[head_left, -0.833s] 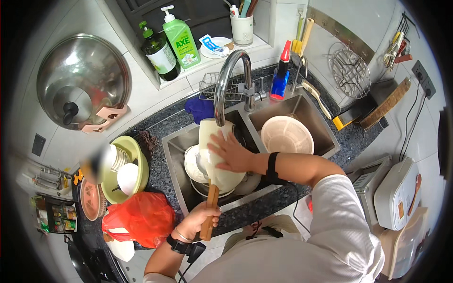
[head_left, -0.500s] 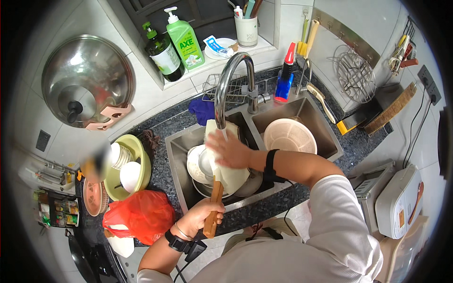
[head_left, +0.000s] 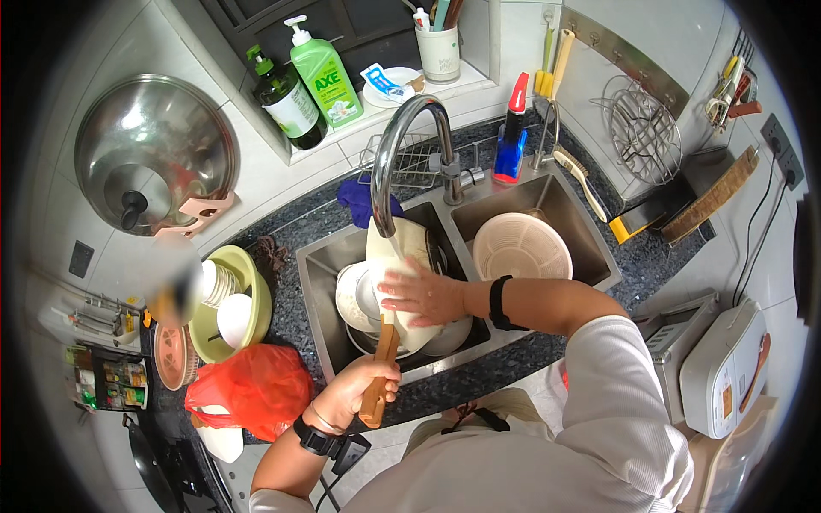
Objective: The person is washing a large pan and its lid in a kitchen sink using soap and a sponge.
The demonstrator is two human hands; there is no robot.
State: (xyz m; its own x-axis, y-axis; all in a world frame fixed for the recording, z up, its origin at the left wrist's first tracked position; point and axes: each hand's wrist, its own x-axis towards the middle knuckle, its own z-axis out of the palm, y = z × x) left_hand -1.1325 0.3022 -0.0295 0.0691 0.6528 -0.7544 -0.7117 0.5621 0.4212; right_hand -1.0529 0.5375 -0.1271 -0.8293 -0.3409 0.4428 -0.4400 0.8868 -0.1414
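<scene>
My left hand [head_left: 363,386] is closed around the wooden handle of a cream-coloured pan [head_left: 412,238], tilted in the left sink basin [head_left: 313,295]. Flat against the pan's surface lies my right hand [head_left: 422,291], its fingers stretched out and nothing gripped in them. Water runs from the curved tap [head_left: 386,184] onto the pan just above these fingers. Beneath and beside the pan sit white dishes [head_left: 349,295] and metal cookware, partly hidden by it.
A cream strainer basket [head_left: 522,248] sits in the right basin. Left of the sink stand a green tub [head_left: 263,299] with bowls and a red plastic bag [head_left: 256,393]. Behind are a purple cloth [head_left: 355,198], a wire rack [head_left: 415,162] and a blue bottle with red cap [head_left: 510,154].
My right hand has slid down the pan, toward the handle, and its blur is gone. The pan has shifted slightly left, and its dark right edge shows more.
</scene>
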